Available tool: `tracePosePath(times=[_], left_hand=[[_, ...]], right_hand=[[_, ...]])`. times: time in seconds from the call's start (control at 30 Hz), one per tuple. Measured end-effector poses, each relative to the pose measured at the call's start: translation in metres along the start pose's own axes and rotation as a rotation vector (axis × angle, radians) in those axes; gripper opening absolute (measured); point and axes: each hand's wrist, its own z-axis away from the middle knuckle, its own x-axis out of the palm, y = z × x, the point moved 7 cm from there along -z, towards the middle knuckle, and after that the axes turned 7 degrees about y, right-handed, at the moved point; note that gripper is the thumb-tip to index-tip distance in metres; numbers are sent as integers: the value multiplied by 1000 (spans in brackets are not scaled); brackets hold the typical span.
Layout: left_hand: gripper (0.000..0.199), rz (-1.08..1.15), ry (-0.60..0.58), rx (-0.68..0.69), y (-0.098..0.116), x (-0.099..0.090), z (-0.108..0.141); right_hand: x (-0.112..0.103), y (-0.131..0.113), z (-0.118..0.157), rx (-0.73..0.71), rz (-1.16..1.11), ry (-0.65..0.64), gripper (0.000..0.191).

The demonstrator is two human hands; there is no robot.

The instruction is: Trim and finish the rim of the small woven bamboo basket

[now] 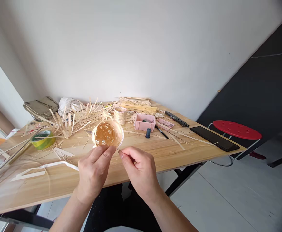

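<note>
Bamboo basket (107, 132), small and round, is held up above wooden tabletop (141, 158), rim gripped by closed fingers of left hand (93, 172). Thin sliver (118, 150) at basket rim is pinched between thumb and forefinger of right hand (141, 174). Pink box (144, 122), dark spool (148, 132) and woven cup (120, 116) are set beyond basket; loose bamboo strips (68, 124) are scattered left, near green tape roll (43, 140).

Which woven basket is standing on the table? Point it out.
The narrow basket beside the pink box stands on the table. The wider, shallow one is held up off it between the left hand and right hand.
</note>
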Motion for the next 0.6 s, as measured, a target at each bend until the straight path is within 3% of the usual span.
tracePosePath(times=[0.23, 0.43, 0.6], left_hand=[[15, 66, -25, -36, 2, 4, 4], [15, 22, -41, -34, -7, 7, 4], [16, 4, -36, -20, -6, 6, 2]], right_hand=[[1, 2, -2, 4, -55, 5, 22], [9, 15, 1, 140, -91, -88, 14], [11, 20, 4, 217, -96, -118, 28]])
